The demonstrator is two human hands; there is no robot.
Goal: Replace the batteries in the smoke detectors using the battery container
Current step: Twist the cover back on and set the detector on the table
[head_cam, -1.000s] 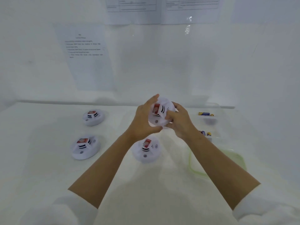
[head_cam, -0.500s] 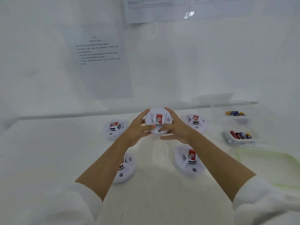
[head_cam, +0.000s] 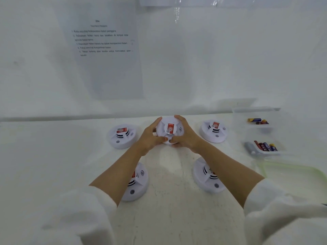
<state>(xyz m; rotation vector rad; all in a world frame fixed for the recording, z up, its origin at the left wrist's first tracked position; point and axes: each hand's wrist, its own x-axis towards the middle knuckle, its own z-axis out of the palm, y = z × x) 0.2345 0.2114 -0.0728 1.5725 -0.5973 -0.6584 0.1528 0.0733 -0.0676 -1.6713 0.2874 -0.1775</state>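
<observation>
— Detector [head_cam: 169,131] first: has it shifted since half a second ago?
— Hardly. In the head view it sits in the same spot, red label up, between the far-left detector [head_cam: 122,136] and the far-right detector [head_cam: 214,131]. A second ago it was tipped and held higher, and the view was turned further left, so only three others showed.
— And the hands?
— The left hand [head_cam: 150,138] and the right hand [head_cam: 187,137] both grip it, one on each side, with fingers curled over the far rim. The thumbs [head_cam: 163,138] have drawn closer and nearly meet at the near rim, just beside the small grey button [head_cam: 170,141].
— Is it resting on the table [head_cam: 53,156]?
— I cannot tell; the palms hide its underside.
— Where does it lie in the grip?
— Squarely between the two palms, with its face uncovered and its rim wrapped on both sides.
— What else is there?
— The near-left detector [head_cam: 137,183] lies partly under the left forearm, and the near-right detector [head_cam: 207,175] partly under the right one. The battery container [head_cam: 256,109] stands at the right, well apart from the hands. It has batteries [head_cam: 254,119] in its far compartment and more batteries in the near one. A green-rimmed lid [head_cam: 292,167] lies just in front of it. A printed sheet [head_cam: 104,50] hangs on the wall.
</observation>
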